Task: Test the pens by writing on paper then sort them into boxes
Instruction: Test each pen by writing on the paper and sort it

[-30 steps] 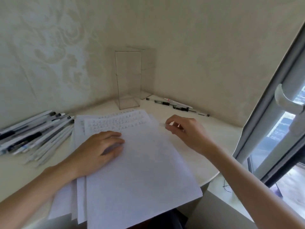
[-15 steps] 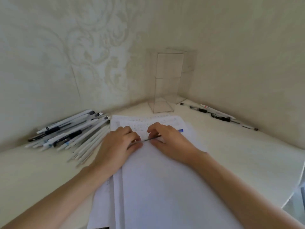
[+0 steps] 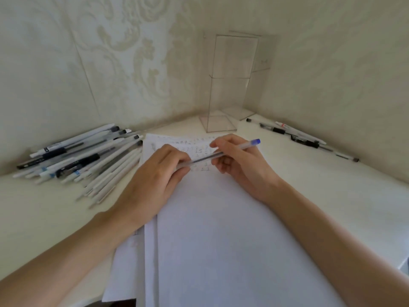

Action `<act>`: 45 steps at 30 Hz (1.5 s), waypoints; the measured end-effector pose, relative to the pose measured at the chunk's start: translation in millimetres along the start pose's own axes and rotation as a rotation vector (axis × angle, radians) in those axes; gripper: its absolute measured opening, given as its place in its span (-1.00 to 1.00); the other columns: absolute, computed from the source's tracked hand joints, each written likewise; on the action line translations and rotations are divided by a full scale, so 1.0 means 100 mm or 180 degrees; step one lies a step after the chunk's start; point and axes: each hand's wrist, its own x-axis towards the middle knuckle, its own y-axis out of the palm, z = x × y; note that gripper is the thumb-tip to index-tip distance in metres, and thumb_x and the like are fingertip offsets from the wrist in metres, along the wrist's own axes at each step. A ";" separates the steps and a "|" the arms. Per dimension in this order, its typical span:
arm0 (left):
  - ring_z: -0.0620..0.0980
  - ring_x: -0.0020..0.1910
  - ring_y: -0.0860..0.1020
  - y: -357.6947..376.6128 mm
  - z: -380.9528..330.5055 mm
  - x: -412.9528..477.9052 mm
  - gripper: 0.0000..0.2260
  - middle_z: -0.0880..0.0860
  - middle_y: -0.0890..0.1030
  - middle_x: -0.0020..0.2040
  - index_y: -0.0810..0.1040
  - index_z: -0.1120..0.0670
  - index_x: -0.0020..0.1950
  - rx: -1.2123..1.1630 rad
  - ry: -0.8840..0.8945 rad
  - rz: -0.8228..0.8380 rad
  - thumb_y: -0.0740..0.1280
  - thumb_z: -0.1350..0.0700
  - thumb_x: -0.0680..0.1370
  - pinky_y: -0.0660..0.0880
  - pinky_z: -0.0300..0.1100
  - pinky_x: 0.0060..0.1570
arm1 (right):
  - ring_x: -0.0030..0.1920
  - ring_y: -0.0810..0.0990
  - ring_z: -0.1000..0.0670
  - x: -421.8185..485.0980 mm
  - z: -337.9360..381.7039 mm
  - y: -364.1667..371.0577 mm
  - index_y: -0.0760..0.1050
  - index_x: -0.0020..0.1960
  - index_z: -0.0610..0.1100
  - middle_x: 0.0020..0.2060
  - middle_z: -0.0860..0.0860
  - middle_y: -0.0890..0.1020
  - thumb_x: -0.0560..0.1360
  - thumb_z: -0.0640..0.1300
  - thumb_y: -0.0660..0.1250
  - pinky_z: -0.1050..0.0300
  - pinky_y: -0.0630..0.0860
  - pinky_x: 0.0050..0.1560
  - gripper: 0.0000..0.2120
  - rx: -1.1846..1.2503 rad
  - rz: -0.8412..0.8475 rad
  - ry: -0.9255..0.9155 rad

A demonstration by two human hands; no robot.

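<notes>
Pen (image 3: 203,159) (blue end up-right) slants between left hand (image 3: 155,180) and right hand (image 3: 241,168), both pinching it.

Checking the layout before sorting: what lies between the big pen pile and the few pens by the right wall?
Head view: the paper stack, with the left hand and right hand holding a blue-capped pen over it.

A pale desk (image 3: 309,196) is filling the corner of the room; a loose pile of pens (image 3: 84,156) is lying on its left side; a stack of paper sheets (image 3: 221,240) is spreading from the middle to the near edge; two tall clear boxes (image 3: 221,122) are standing in the far corner; a short row of pens (image 3: 296,136) is lying at the far right.
</notes>
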 end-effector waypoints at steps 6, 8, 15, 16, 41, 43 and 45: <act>-0.18 -0.15 0.41 0.05 -0.06 -0.04 -0.69 -0.06 0.49 -0.08 0.42 0.10 0.13 -0.0285 -0.0150 0.0536 0.06 -0.06 0.57 0.35 -0.33 -0.12 | -0.27 0.59 -0.03 -0.05 -0.02 0.04 0.53 -0.11 -0.23 -0.26 -0.15 0.66 0.48 -0.08 0.30 0.19 0.47 -0.24 -0.80 -0.0157 0.0515 0.0082; -0.12 -0.19 0.47 0.03 -0.08 -0.03 -0.61 -0.06 0.54 -0.13 0.45 0.08 0.03 -0.0306 -0.0263 0.0541 0.00 -0.16 0.55 0.38 -0.22 -0.20 | -0.27 0.58 0.00 -0.05 -0.03 0.04 0.53 -0.16 -0.22 -0.29 -0.09 0.66 0.43 -0.10 0.36 0.18 0.47 -0.22 -0.83 -0.0231 0.0625 0.0086; -0.13 -0.43 0.39 -0.01 -0.09 -0.02 -0.92 -0.19 0.46 -0.38 0.33 -0.27 -0.14 -0.0742 -0.0217 0.0613 0.12 -0.13 0.55 0.28 -0.37 -0.41 | -0.30 0.52 -0.01 -0.03 -0.07 0.04 0.48 -0.28 -0.21 -0.36 -0.09 0.60 0.43 -0.23 0.33 0.21 0.46 -0.25 -0.88 -0.0033 0.0761 0.0170; -0.10 -0.44 0.37 -0.01 -0.09 -0.01 -0.92 -0.16 0.45 -0.39 0.35 -0.26 -0.15 -0.0739 -0.0266 0.0594 0.12 -0.13 0.54 0.26 -0.36 -0.43 | -0.30 0.52 -0.01 -0.03 -0.07 0.04 0.48 -0.28 -0.21 -0.36 -0.09 0.59 0.43 -0.24 0.32 0.21 0.46 -0.25 -0.87 0.0021 0.0764 0.0164; -0.14 -0.12 0.21 0.08 -0.12 -0.04 -0.36 -0.10 0.25 -0.10 0.24 -0.23 0.42 0.0672 -0.0008 0.1399 -0.17 -0.39 0.41 0.15 -0.23 -0.07 | -0.50 0.30 0.05 0.18 -0.11 0.00 0.30 -0.38 -0.15 -0.59 -0.01 0.46 0.34 -0.27 0.29 0.25 0.21 -0.52 -0.80 -0.2014 -0.0879 -0.0139; -0.14 -0.10 0.22 0.08 -0.13 -0.04 -0.33 -0.11 0.24 -0.09 0.21 -0.23 0.42 0.0749 -0.0104 0.1406 -0.19 -0.41 0.38 0.13 -0.23 -0.07 | -0.50 0.31 0.07 0.18 -0.12 0.00 0.30 -0.38 -0.14 -0.59 0.01 0.46 0.35 -0.26 0.28 0.27 0.22 -0.52 -0.80 -0.2010 -0.0870 -0.0123; -0.15 -0.09 0.22 0.08 -0.13 -0.04 -0.33 -0.11 0.23 -0.09 0.22 -0.24 0.42 0.0763 -0.0146 0.1425 -0.20 -0.42 0.37 0.12 -0.23 -0.08 | -0.52 0.30 0.10 0.18 -0.13 0.00 0.29 -0.38 -0.14 -0.59 0.02 0.45 0.36 -0.27 0.28 0.30 0.22 -0.54 -0.79 -0.1993 -0.0859 -0.0125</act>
